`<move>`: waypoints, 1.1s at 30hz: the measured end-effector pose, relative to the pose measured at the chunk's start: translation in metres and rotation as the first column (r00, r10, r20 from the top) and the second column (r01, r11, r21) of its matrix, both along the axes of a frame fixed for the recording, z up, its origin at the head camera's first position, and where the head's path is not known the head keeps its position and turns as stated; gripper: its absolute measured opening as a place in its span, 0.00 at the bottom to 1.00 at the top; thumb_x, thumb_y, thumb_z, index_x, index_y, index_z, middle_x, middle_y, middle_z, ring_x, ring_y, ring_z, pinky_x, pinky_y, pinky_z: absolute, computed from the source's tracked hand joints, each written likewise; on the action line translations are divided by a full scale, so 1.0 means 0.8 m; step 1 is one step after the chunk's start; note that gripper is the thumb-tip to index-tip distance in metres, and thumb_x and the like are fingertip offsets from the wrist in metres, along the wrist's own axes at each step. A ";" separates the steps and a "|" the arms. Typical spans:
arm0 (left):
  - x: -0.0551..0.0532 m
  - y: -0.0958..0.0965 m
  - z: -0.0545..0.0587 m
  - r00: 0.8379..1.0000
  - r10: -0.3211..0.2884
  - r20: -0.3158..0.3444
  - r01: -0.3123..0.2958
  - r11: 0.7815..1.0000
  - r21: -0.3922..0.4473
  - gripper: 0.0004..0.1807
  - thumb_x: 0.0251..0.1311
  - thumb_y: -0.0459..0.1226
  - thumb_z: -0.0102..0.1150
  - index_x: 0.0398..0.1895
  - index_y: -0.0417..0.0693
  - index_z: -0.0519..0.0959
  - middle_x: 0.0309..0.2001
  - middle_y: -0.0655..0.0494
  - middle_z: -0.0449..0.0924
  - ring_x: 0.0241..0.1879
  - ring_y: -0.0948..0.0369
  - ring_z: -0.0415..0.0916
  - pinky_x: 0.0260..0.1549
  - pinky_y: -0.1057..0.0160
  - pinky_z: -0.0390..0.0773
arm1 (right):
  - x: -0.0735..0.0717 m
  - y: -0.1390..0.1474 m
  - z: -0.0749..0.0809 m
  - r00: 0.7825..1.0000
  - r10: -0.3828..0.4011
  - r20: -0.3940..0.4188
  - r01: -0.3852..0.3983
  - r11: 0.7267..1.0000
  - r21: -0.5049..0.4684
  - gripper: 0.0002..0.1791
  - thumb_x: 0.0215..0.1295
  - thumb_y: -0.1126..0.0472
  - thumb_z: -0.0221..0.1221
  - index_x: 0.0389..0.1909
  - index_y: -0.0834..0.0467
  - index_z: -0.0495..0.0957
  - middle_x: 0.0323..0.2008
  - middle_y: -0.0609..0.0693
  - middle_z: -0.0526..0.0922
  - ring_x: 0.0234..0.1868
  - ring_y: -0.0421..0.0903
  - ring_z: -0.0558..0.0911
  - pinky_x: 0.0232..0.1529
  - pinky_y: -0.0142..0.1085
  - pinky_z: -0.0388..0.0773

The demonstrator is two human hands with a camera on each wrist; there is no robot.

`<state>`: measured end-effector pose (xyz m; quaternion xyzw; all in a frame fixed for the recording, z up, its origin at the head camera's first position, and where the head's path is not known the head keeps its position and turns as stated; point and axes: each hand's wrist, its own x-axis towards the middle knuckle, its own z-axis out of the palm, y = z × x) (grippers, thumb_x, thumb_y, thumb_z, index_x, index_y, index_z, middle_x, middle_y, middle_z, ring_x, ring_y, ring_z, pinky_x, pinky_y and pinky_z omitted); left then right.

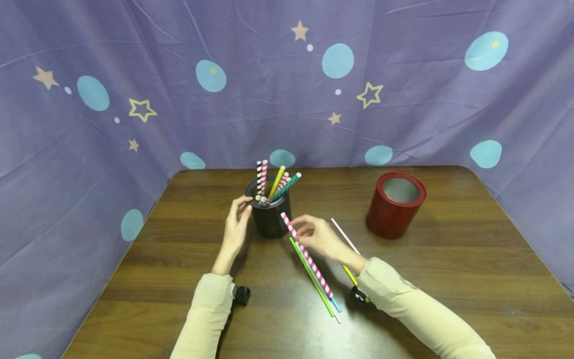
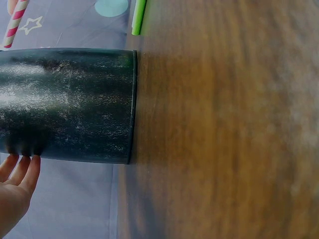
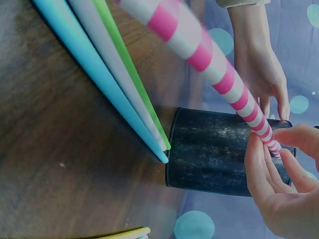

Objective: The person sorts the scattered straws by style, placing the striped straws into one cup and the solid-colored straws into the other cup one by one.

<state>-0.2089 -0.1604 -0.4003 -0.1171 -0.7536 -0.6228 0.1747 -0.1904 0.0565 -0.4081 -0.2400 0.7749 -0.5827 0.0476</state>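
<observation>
A pink-and-white striped straw (image 1: 316,271) slants above the table between the thumb and fingers of my right hand (image 1: 320,239), which pinches it near its upper end. That end is close to the front of a black can (image 1: 269,224). Several patterned straws (image 1: 277,183) stand in the can, among them black-striped, pink-striped, yellow and green ones. My left hand (image 1: 235,224) touches the can's left side near the rim, its fingers fairly straight in the left wrist view. Below the held straw lie a green straw (image 3: 122,59), a pale straw (image 3: 107,55) and a blue straw (image 3: 94,69).
A red can (image 1: 387,217) stands on the right of the wooden table (image 1: 179,239). A white straw (image 1: 345,237) and a yellow straw (image 1: 350,275) lie partly hidden under my right forearm. Behind the table hangs a purple curtain (image 1: 269,119) with stars and blue ovals.
</observation>
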 end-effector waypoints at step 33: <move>0.002 0.002 0.000 1.000 0.014 -0.003 -0.014 1.000 0.003 0.13 0.62 0.27 0.42 0.49 0.28 0.66 0.54 0.35 0.64 0.56 0.52 0.63 0.48 0.73 0.64 | 0.006 0.018 0.090 0.979 -0.202 -0.029 0.181 0.924 -0.336 0.21 0.49 0.77 0.57 0.47 0.69 0.66 0.32 0.62 0.75 0.31 0.43 0.78 0.31 0.40 0.78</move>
